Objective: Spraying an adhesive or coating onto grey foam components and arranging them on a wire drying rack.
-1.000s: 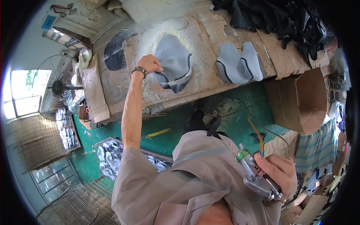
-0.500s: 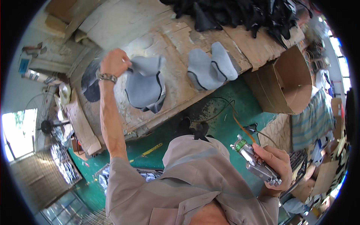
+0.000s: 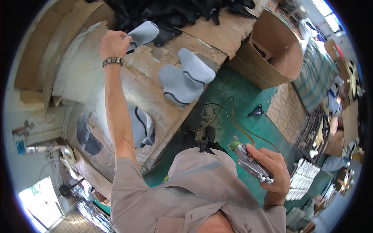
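Observation:
My left hand [image 3: 114,45], with a bracelet at the wrist, pinches a curved grey fabric piece [image 3: 145,32] by its near end. It is over the far part of the worn workbench [image 3: 165,121], near a heap of black pieces [image 3: 171,15]. Low on the right, my right hand [image 3: 276,167] is wrapped round a metal spray gun [image 3: 248,160] with a green ring. Two similar grey pieces with black edging [image 3: 171,79] overlap near the bench edge. Another grey piece [image 3: 140,130] lies partly hidden behind my left forearm, with a dark piece [image 3: 89,134] farther left.
A large open cardboard box [image 3: 258,64] stands at the bench's right end. Hoses [image 3: 233,110] trail across the green floor [image 3: 227,87]. A striped cloth [image 3: 315,77] and a black crate [image 3: 311,132] are on the right; a fan [image 3: 67,190] is at the left.
My left hand has carried the grey piece away from the stacked one, farther over the bench towards the black heap. The view has turned. My right hand still grips the spray gun.

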A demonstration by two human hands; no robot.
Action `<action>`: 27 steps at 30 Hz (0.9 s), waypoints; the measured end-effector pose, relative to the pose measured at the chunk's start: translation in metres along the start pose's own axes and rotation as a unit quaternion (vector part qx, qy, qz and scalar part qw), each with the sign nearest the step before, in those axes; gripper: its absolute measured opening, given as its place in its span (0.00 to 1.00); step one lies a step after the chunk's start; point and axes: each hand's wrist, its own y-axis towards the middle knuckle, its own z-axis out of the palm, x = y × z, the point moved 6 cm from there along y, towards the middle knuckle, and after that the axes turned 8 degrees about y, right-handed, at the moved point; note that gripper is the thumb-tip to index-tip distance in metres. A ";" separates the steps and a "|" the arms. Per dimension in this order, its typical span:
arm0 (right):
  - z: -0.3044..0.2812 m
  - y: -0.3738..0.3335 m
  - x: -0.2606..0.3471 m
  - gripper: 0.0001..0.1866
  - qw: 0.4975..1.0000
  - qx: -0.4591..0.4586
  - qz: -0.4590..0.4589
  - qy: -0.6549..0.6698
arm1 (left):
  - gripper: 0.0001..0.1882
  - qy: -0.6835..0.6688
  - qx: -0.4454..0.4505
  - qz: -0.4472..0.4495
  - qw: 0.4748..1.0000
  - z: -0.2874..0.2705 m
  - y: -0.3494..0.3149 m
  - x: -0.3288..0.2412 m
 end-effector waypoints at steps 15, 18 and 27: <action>-0.004 -0.079 -0.053 0.46 0.978 -0.142 0.135 0.065 | 0.22 -0.037 0.216 0.081 0.972 0.247 -0.078 -0.319; -0.004 -0.086 -0.057 0.46 0.978 -0.148 0.129 0.065 | 0.24 -0.092 0.341 0.042 0.935 0.280 -0.098 -0.340; -0.011 -0.096 -0.063 0.44 0.984 -0.130 0.101 0.066 | 0.25 -0.327 0.182 -0.110 0.921 0.261 -0.146 -0.294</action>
